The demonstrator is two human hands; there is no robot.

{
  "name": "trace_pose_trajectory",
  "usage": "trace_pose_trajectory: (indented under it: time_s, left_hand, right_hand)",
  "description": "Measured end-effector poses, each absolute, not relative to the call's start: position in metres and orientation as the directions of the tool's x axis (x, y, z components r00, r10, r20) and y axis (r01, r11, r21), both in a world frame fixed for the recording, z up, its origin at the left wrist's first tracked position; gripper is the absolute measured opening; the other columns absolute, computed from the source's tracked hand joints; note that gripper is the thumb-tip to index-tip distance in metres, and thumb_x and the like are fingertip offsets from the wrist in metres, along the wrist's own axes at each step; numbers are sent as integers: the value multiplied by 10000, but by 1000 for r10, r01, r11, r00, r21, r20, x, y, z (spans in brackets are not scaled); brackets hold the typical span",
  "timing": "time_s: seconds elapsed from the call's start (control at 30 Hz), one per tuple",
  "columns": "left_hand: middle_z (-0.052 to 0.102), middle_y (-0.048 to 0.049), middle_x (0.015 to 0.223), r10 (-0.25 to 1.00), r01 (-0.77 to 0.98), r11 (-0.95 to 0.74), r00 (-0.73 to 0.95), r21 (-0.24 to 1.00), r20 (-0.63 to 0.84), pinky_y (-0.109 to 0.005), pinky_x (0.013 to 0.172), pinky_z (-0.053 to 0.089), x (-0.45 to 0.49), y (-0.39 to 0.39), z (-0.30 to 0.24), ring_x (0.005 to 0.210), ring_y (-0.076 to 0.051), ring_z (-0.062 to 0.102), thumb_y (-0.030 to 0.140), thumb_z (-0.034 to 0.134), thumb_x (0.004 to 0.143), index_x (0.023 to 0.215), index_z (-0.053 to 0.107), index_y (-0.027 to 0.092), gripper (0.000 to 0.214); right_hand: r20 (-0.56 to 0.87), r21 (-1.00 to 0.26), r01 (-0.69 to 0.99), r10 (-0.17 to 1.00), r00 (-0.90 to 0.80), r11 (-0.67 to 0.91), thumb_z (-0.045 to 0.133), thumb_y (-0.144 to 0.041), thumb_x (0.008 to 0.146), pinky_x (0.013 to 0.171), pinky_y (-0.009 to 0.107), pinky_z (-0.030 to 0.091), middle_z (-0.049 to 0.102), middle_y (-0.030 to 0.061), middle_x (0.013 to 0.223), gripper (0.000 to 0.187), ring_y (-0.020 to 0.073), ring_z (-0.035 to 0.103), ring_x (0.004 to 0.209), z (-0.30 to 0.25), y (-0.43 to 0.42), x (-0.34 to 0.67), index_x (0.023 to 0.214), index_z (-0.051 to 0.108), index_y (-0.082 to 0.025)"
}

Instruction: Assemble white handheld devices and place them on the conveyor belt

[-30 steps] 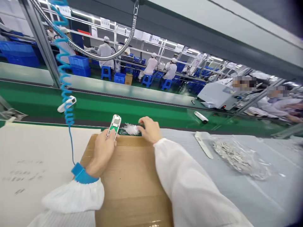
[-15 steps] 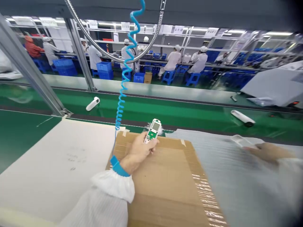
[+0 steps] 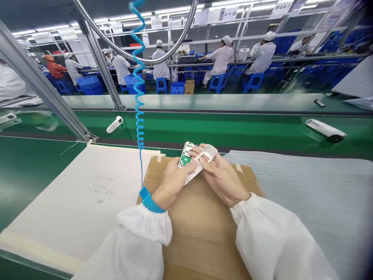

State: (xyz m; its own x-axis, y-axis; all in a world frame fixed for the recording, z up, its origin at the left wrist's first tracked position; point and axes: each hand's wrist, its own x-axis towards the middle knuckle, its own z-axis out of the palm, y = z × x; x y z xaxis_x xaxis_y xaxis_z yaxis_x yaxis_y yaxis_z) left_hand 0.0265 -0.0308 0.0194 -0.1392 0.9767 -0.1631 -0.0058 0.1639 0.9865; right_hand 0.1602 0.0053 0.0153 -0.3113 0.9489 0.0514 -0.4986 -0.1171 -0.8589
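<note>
Above the cardboard sheet (image 3: 201, 229), my left hand (image 3: 170, 181) is closed on a white handheld device half (image 3: 184, 159) with a green circuit board showing in it. My right hand (image 3: 225, 181) grips a white plastic cover (image 3: 210, 151) with a window-like opening at its upper end. The cover slants beside the device half, its lower end by my left thumb. Fingers partly hide both parts, so I cannot tell whether they touch. A blue wrist strap (image 3: 151, 203) circles my left wrist.
A coiled blue cord (image 3: 140, 105) hangs down to the strap. White devices (image 3: 115, 124) lie on the green conveyor (image 3: 180, 130), another device (image 3: 325, 129) at right. White paper (image 3: 67, 194) covers the left bench, foam sheet (image 3: 305, 194) the right. A metal post (image 3: 49, 85) slants at left.
My right hand has brought the white cover in from the right to the device half in my left hand. The left hand stays over the cardboard; the view has shifted a little.
</note>
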Motion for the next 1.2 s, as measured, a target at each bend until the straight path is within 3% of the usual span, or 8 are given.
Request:
trace_pose_trajectory:
  time_s: [0.17,0.33,0.47,0.63,0.8,0.9,1.07,1.2]
  left_hand:
    - [712,-102,995,974,21,196,-116,980,-192,-300,726,472,21,-25,16,862,-211,654,561,732,804,1015,671,163,455]
    - [744,-60,1001,965,312,22,-253,950,60,-335,840,484,19,-24,20,942,-222,670,510,367,1022,1107,695,204,456]
    - [719,-21,1216,965,395,-168,-121,903,233,-327,978,469,25,-28,19,1100,-214,659,377,519,988,1244,663,265,314]
    - [753,-54,1106,971,243,-146,-152,959,186,-304,887,509,29,-29,19,1017,-212,696,369,648,916,1179,669,217,304]
    - [771,-74,893,984,-26,54,-171,998,-57,-256,691,502,17,-27,31,818,-201,711,433,728,838,1143,663,154,418]
    - [762,-72,846,980,-144,117,-141,983,-137,-239,682,508,11,-26,37,782,-184,704,409,767,807,1162,662,144,456]
    - [732,-120,936,975,-294,193,-47,936,-216,-214,610,514,-4,-25,47,689,-126,638,327,687,886,1113,678,88,330]
    - [705,-118,956,968,-423,232,11,876,-251,-157,470,395,-16,-25,55,657,-97,581,295,576,954,1166,636,118,282]
  right_hand:
    - [66,-936,-339,893,-445,-100,805,-415,814,1126,492,436,662,88,1352,541,268,608,1272,7,13,191,1303,621,-274]
    - [54,-954,-294,932,-358,-58,813,-417,810,1122,477,448,705,65,1294,482,279,635,1237,-2,18,196,1245,662,-277]
    - [59,-943,-331,959,-277,-37,831,-417,789,1117,474,455,735,61,1232,493,284,626,1250,-3,20,195,1232,670,-270]
    - [82,-941,-340,963,-255,-10,845,-426,769,1114,464,451,730,80,1243,521,277,635,1233,-2,20,195,1229,677,-248]
    - [77,-938,-346,953,-292,-30,848,-472,746,1119,498,429,715,100,1260,528,286,641,1209,-1,22,197,1190,693,-231]
    - [60,-940,-336,949,-308,-50,840,-477,755,1136,500,404,711,101,1265,515,283,617,1235,-2,23,200,1183,699,-226]
    - [44,-942,-331,949,-313,-65,839,-474,757,1136,502,400,724,91,1226,524,272,625,1210,-4,25,203,1202,694,-237]
    - [-5,-955,-278,948,-317,-98,856,-479,731,1122,500,416,731,88,1190,488,271,649,1155,-3,24,203,1125,718,-226]
